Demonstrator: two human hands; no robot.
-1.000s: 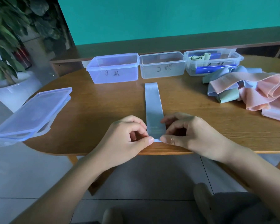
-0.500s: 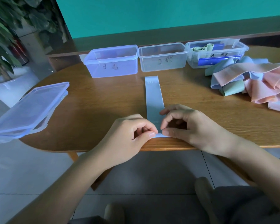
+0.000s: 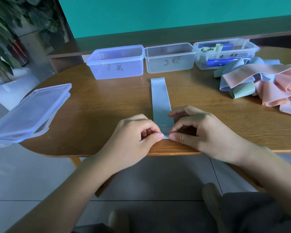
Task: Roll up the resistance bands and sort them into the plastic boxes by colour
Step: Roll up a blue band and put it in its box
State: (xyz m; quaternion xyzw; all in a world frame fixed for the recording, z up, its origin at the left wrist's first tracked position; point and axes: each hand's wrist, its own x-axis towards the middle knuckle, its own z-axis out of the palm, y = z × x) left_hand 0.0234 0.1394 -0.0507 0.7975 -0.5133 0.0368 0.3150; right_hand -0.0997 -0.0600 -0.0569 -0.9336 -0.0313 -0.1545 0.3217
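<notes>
A light blue resistance band (image 3: 160, 100) lies flat and straight on the wooden table (image 3: 107, 106), running from its front edge toward the boxes. My left hand (image 3: 134, 137) and my right hand (image 3: 200, 130) both pinch the band's near end at the table edge. Three plastic boxes stand in a row at the back: a bluish box (image 3: 118, 63) on the left, a clear box (image 3: 170, 58) in the middle, and a clear box (image 3: 225, 54) on the right holding green rolls and something dark blue.
A heap of loose pink, blue and green bands (image 3: 262, 83) lies at the right of the table. Stacked box lids (image 3: 29, 111) overhang the left edge. A potted plant (image 3: 5, 47) stands on the floor at the left.
My fingertips have closed in on the near end of the blue band, thumbs now nearly touching. The band itself has stayed in place; the view tilted slightly.
</notes>
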